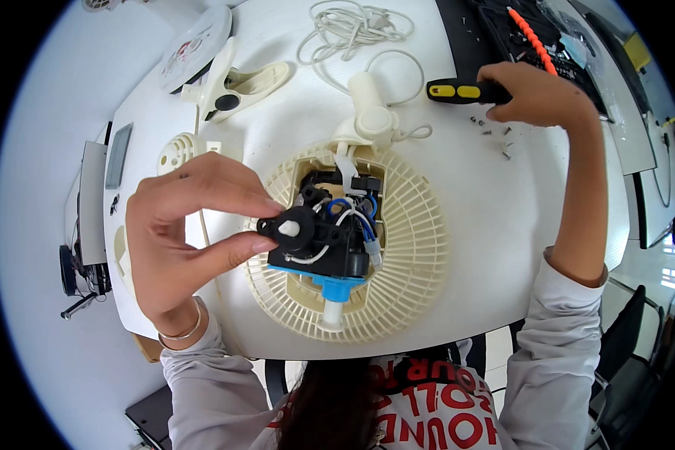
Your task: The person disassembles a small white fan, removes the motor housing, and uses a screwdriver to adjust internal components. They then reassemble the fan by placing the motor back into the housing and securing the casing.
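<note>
My left hand [195,232] pinches a small round black motor [295,228] with a white stub shaft between thumb and forefinger. It is held over the opened fan motor housing, where a black mechanism [319,255], blue and white wires [364,217] and a clear connector [373,251] show. A blue plate [337,287] with a white shaft fronts the mechanism. All this lies on a cream fan grille [416,247]. At the back right my right hand [536,94] is closed on a black and yellow handle [457,91], seemingly a screwdriver; its tip cannot be seen.
Several loose screws [495,133] lie near my right hand. Behind the grille is a coiled cream cable [352,30]. A cream fan stand part [255,86] and a vented cover [178,152] sit at left. A dark tool case [577,67] with an orange flexible shaft [532,39] stands back right.
</note>
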{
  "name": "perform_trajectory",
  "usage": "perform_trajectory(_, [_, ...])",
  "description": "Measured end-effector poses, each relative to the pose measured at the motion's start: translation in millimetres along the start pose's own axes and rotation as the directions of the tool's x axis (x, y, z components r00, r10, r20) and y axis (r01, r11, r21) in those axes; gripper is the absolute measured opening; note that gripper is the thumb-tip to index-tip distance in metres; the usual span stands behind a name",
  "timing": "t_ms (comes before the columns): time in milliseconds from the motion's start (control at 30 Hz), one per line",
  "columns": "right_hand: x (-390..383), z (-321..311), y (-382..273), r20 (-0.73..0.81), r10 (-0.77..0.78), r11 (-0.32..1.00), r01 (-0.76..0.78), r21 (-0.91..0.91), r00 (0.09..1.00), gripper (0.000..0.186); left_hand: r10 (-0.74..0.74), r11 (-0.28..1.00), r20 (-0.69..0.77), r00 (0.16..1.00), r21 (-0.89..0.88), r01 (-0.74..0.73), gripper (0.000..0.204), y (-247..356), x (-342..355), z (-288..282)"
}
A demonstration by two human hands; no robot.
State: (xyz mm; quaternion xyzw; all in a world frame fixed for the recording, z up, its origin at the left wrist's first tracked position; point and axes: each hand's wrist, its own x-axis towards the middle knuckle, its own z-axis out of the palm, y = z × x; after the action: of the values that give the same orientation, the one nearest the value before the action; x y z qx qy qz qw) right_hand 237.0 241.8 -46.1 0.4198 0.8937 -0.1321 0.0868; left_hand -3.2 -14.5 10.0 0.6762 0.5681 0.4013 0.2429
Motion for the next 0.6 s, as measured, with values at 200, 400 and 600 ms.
perform_trajectory(200, [-13, -20, 23, -0.287, -0.025, 0.999, 0.011, -0.05, 0.957, 0.051, 0.075, 0.996, 0.006, 0.997, 0.037, -0.075, 0.027, -6, -2, 2])
perform_trajectory(400, [-33, -49, 50, -0.501, -0.116, 0.988, 0.153, 0.033, 0.858, 0.047, 0.133, 0.988, 0.0, 0.991, 0.078, -0.132, 0.025, -6, 1, 5])
perform_trajectory(600, [-53, -60, 53, -0.577, -0.122, 0.965, 0.233, 0.123, 0.807, 0.046, 0.108, 0.994, 0.013, 0.994, -0.006, -0.108, 0.022, -11, 1, 5])
